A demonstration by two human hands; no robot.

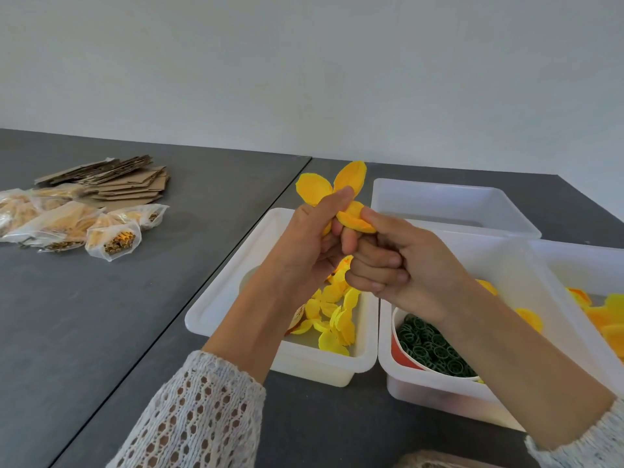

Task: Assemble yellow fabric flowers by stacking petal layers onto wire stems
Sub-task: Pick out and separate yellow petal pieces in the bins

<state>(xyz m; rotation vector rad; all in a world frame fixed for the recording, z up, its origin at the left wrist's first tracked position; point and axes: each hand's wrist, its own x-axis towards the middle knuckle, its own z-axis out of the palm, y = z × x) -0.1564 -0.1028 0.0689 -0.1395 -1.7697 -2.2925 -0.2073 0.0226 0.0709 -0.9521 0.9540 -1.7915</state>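
Grey worktop (101,315) carries white bins: one (236,271) holds loose yellow petals (334,315), another (422,386) a cup of green rings (432,346). Above the bins, both hands grip one orange-yellow petal layer (347,184): left hand (310,244) curled round its centre, right hand (398,261) pinching a lower petal. No stem discernible.

four white bins (216,309), one cup (400,352) of green rings, two hands (314,244), one cardboard stack (125,180).
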